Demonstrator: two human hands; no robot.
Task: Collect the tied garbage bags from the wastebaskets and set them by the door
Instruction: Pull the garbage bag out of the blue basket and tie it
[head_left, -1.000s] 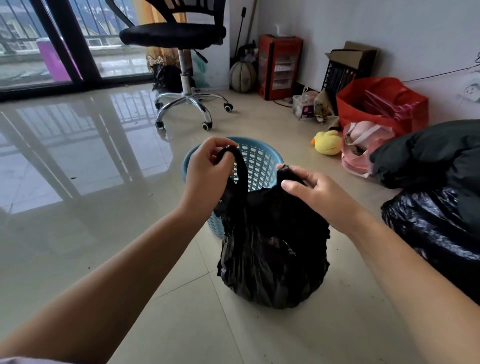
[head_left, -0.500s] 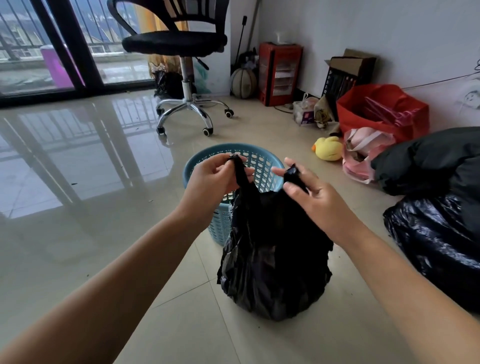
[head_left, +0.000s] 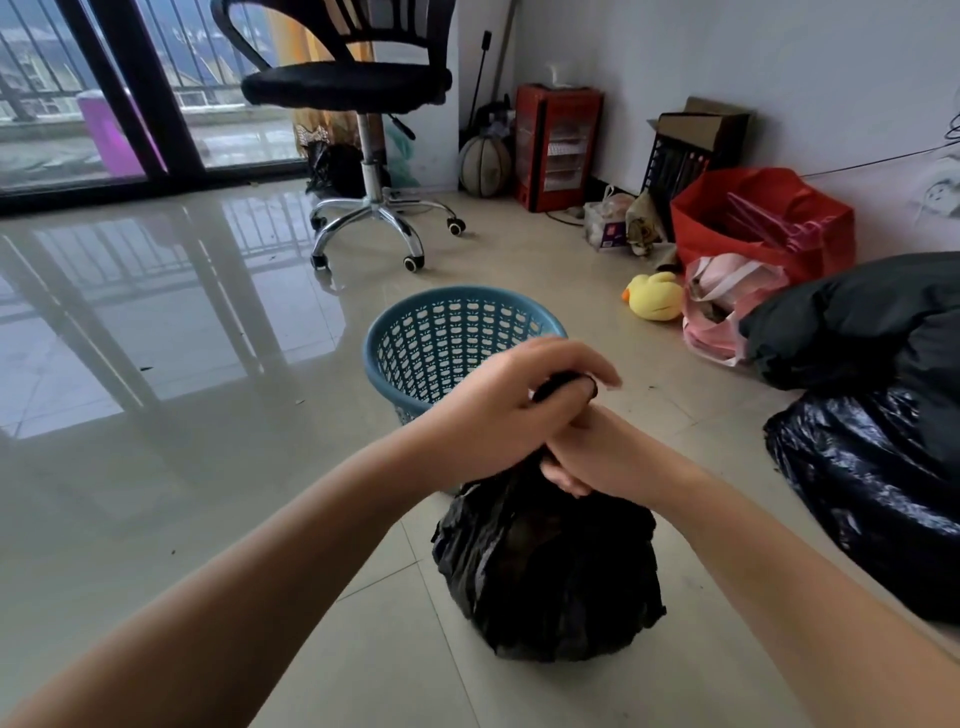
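The left hand (head_left: 511, 410) crosses over the right hand (head_left: 597, 457) right at the neck of the black garbage bag (head_left: 545, 571); the left grip is clenched round a dark twisted strand of the bag's mouth, a loop of it showing between thumb and forefinger; the right grip, tucked beneath, has its fingers curled into the gathered plastic at the neck. The bag itself sits on the floor directly under both hands, at 6 o'clock from the grip, its long axis running upright from floor to neck; so any lift comes straight up through the knot, and both hands are equally near, the left on top. The knot looks to be in the middle of being made rather than finished, so I judge the tying step is in hand and the carry to the door not yet begun. Just beyond the hands, at 12 o'clock, stands the blue wastebasket (head_left: 457, 332), with no liner showing inside it; at 3 o'clock a larger black bag (head_left: 872, 483) lies on the floor, well apart; further off at 1 o'clock sit a yellow duck toy (head_left: 657, 296) and a red bag (head_left: 758, 223); an office chair (head_left: 358, 104) stands at 11 o'clock before the glass door (head_left: 130, 104).
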